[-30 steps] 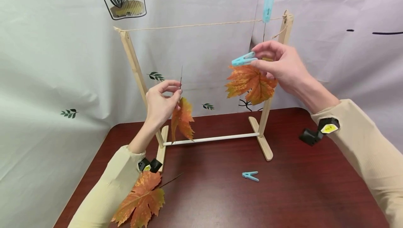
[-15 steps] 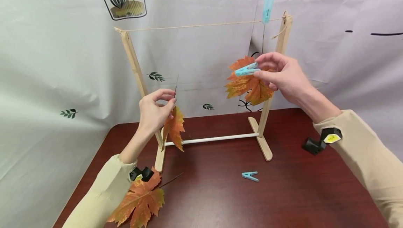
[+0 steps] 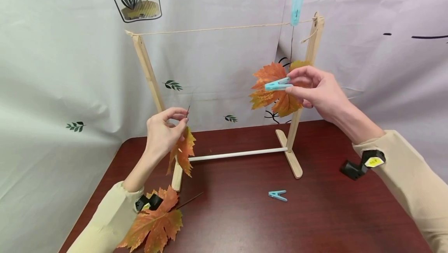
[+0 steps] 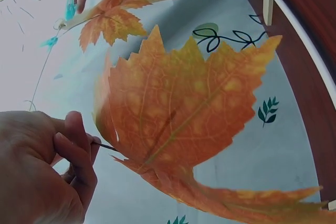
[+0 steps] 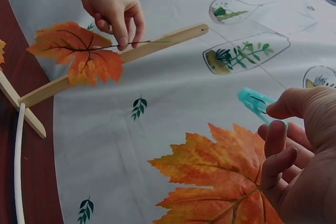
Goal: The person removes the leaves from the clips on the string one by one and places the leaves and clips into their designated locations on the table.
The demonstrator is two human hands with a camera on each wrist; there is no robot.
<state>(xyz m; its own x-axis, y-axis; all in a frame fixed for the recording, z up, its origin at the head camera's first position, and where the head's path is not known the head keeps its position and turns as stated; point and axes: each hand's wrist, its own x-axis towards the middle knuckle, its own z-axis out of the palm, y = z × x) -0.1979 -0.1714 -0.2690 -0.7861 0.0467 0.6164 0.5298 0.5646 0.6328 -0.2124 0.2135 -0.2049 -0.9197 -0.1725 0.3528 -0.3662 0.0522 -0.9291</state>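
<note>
My left hand pinches the thin dark stem of an orange artificial maple leaf, which hangs below the fingers beside the rack's left post. In the left wrist view that leaf fills the middle. Between thumb and fingertips my right hand holds a light blue clothespin, in front of a second leaf. That second leaf hangs by its stem from another blue clothespin clipped on the string near the right post.
A wooden rack with a left post, a right post and a white lower bar stands on the dark red table. A third leaf lies at the front left, partly under my left forearm. One blue clothespin lies on the table.
My left hand has moved down and to the left with its leaf. My right hand has come down slightly with the clothespin, uncovering more of the hanging leaf's stem.
</note>
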